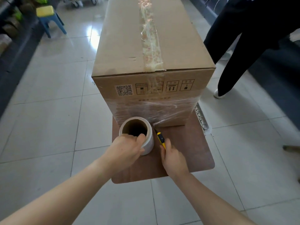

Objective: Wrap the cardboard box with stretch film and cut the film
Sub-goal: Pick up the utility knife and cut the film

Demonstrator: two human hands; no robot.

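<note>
A tall cardboard box [146, 46] stands on a brown board [186, 151]. Clear stretch film [155, 109] is wound round the lower part of its near face. My left hand [126, 151] grips the film roll [148, 142] upright just in front of the box, thumb inside its cardboard core. A short strip of film runs from the roll to the box's lower edge. My right hand [172, 158] holds a yellow and black utility knife [161, 138], whose blade tip is at that strip right beside the roll.
A person in black trousers [243, 46] stands at the right of the box. A blue stool with a yellow seat [47, 15] is at the far left beside dark shelving. A white plastic crate [201, 117] shows under the board's right edge. Pale tiled floor lies all around.
</note>
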